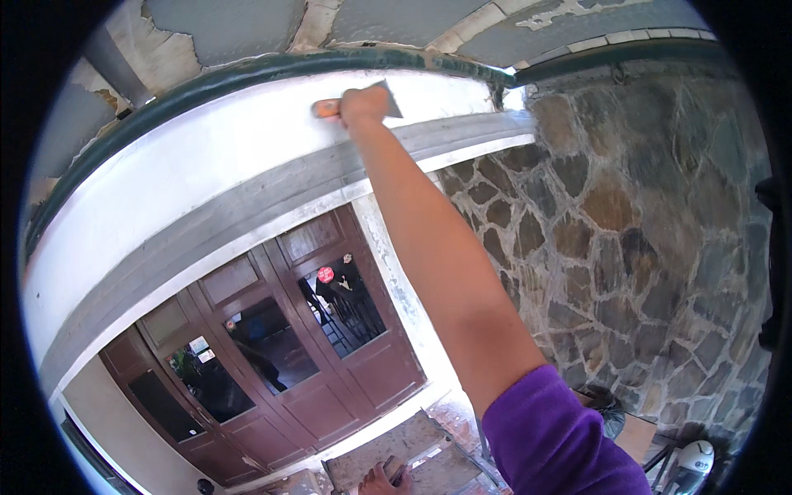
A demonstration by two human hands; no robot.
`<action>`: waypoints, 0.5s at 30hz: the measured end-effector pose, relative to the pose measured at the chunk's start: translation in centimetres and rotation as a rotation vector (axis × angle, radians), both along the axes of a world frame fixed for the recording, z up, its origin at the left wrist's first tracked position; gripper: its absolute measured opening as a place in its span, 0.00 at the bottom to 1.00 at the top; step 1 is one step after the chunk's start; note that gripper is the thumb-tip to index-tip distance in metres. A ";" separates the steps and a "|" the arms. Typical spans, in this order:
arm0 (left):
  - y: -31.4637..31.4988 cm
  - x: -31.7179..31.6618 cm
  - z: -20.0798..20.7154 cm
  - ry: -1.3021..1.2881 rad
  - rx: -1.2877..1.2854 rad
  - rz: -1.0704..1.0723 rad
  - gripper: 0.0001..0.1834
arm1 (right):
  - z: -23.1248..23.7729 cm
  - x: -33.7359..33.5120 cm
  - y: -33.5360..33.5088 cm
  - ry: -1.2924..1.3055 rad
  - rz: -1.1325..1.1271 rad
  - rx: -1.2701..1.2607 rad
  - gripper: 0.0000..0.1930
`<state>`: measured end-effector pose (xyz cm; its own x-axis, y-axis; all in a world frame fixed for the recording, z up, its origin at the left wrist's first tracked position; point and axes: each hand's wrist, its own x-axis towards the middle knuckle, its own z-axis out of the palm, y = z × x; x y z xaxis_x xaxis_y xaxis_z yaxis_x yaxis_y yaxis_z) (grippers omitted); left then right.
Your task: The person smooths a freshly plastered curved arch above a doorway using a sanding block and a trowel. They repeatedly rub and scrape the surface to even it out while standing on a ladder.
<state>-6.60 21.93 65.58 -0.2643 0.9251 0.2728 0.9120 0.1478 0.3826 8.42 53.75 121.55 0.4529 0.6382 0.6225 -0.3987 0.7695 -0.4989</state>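
Note:
My right arm, in a purple sleeve, stretches up across the view to a white wall band (pixel 223 136) under the ceiling. My right hand (pixel 363 106) is closed round a putty knife (pixel 328 108) with an orange-brown handle. Its broad grey blade points right, against or close to the white surface; whether it touches, I cannot tell. At the lower edge my left hand (pixel 381 481), partly cut off, has its fingers curled round a small brownish object (pixel 397 470) that I cannot make out.
A dark green pipe or beam (pixel 247 74) runs above the white band, below a peeling ceiling (pixel 231 29). A grey ledge (pixel 272 177) runs below. Brown doors (pixel 272 322) with glass panes stand lower left, a stone wall (pixel 610 223) right. A white helmet (pixel 697 455) is lower right.

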 end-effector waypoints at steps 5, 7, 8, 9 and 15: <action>0.3 -0.5 -1.0 0.026 0.045 -0.038 0.32 | -0.3 1.0 -2.5 -0.128 -0.378 -0.153 0.09; 0.6 -0.9 -1.4 0.068 0.068 -0.082 0.32 | -0.3 1.5 -3.3 -0.070 -0.013 -0.078 0.09; 0.7 -1.0 -1.6 0.109 0.087 -0.116 0.32 | -0.2 1.6 -3.6 0.016 0.024 -0.060 0.09; 0.8 -1.1 -1.8 0.151 0.103 -0.151 0.32 | -0.1 1.7 -3.7 -0.086 0.068 -0.069 0.09; 0.5 -0.5 -1.3 0.064 0.082 -0.060 0.32 | 0.7 2.5 -2.3 -0.104 -0.165 -0.129 0.06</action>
<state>-7.15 22.45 64.32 -0.1892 0.9125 0.3626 0.9411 0.0631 0.3322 10.95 51.42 122.27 0.4953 0.6385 0.5891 -0.2141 0.7469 -0.6295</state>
